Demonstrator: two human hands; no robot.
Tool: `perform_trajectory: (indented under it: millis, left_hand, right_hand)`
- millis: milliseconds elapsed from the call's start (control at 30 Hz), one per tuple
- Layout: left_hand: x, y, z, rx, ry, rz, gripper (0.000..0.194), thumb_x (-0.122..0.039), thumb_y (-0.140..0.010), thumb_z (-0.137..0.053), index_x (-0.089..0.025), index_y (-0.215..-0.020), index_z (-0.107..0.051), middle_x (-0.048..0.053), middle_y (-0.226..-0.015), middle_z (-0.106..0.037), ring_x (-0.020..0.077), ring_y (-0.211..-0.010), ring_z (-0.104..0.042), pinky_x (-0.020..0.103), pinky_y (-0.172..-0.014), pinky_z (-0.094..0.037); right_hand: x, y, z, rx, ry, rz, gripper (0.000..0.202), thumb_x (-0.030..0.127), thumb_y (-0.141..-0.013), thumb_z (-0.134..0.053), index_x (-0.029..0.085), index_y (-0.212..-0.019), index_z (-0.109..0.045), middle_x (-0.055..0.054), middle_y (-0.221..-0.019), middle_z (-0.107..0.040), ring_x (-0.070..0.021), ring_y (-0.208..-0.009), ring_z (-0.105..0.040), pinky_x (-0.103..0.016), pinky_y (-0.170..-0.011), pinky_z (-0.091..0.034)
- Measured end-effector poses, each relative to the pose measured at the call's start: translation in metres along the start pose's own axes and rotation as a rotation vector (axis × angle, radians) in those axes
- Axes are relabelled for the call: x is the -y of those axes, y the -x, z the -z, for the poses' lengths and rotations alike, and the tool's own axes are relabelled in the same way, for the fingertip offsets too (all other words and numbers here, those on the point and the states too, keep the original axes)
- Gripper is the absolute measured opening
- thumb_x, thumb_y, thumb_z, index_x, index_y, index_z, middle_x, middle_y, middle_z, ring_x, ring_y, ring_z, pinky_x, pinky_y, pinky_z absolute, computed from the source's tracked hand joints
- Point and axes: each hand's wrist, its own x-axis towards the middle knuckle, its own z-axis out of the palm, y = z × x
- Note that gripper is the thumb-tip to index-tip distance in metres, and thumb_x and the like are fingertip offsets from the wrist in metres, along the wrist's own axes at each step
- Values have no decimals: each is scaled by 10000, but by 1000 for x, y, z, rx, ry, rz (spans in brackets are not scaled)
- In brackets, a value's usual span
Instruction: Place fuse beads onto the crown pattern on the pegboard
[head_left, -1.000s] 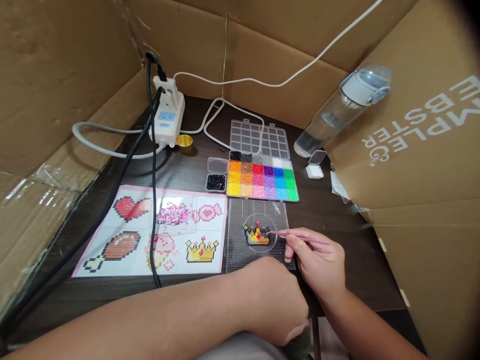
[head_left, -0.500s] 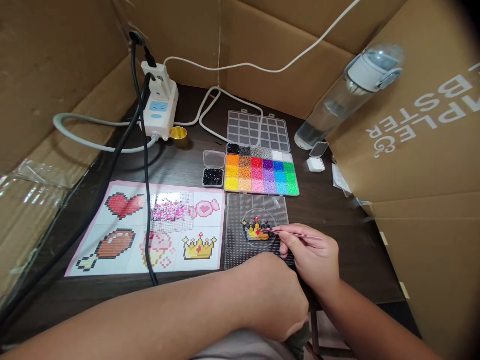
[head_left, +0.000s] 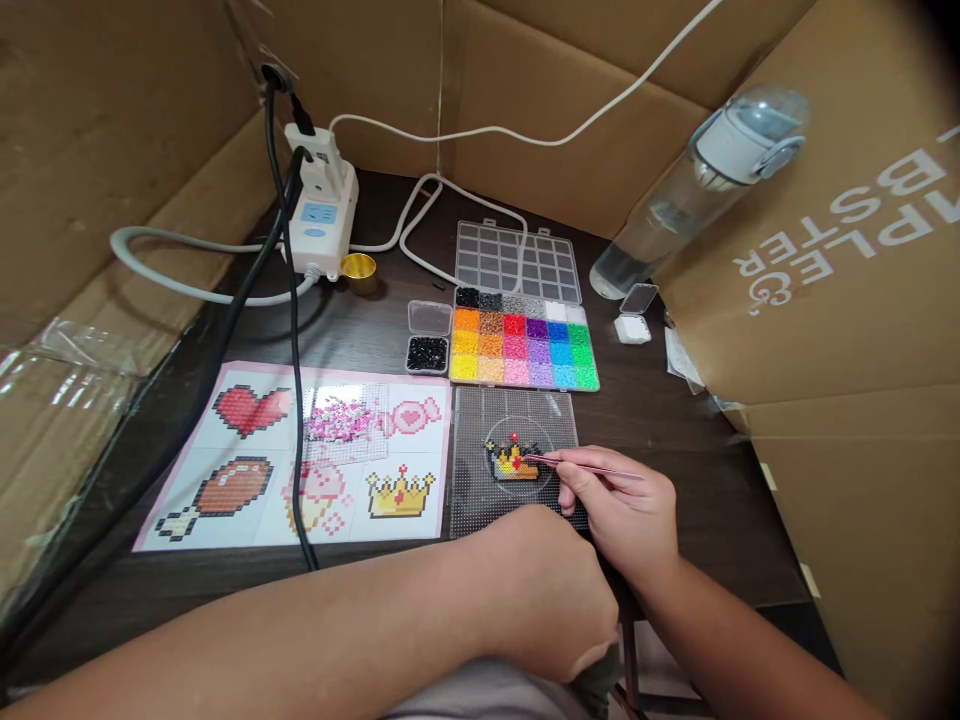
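Tweezers (head_left: 581,466) barely shifted over half-built crown (head_left: 514,463).

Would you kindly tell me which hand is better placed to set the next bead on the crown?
The right hand: it holds the tweezers, tips at the bead crown. The left hand is fisted, nearer the body.

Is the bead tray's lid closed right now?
No, the bead tray lies open, its clear lid folded back flat on the table behind it.

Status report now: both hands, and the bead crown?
Right hand grips thin pink tweezers, tips at yellow-black bead crown on clear pegboard. Left hand fisted near pegboard edge. Nothing blocking.
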Motion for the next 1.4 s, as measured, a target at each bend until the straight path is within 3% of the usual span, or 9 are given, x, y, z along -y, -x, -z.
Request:
perform_trajectory:
  millis: [767,1000,1200,1400]
  left_hand:
    - [-1,1,1,26,29,4,262,-355,-853,-528,-206,-702,-680,9,-623,-662,172,-490,-572,320,-374,-255]
    - [0,3,10,143,65,50,340,-394,-906,-432,-219,-760,-684,-4,-672,-674,184,-520,-588,324,-360,-276]
    - [1,2,10,171,1,57,342,-425,-928,-419,-229,-803,-670,-14,-722,-683,183,-563,-622,287,-350,-308]
    - [6,1,6,225,-50,3,134,-281,-856,-549,-217,-767,-626,-22,-650,-641,165,-497,-586,265,-310,-288]
  right_hand:
    - [1,0,1,-1,-58,-56,106,194,-811,-667,203,-832,-771,15,-517,-622,-72,-431,-545,-183,-437,-473]
    - [1,-7,6,-18,-107,-36,108,232,-834,-666,197,-866,-762,1,-518,-628,-80,-433,-540,-192,-429,-456]
    - [15,-39,13,-80,-178,60,101,240,-800,-707,190,-871,-758,-25,-593,-669,-96,-456,-552,-221,-420,-472]
    - [29,-91,-20,-89,-164,-11,194,321,-731,-753,141,-803,-736,-2,-490,-622,-95,-374,-532,-214,-364,-467]
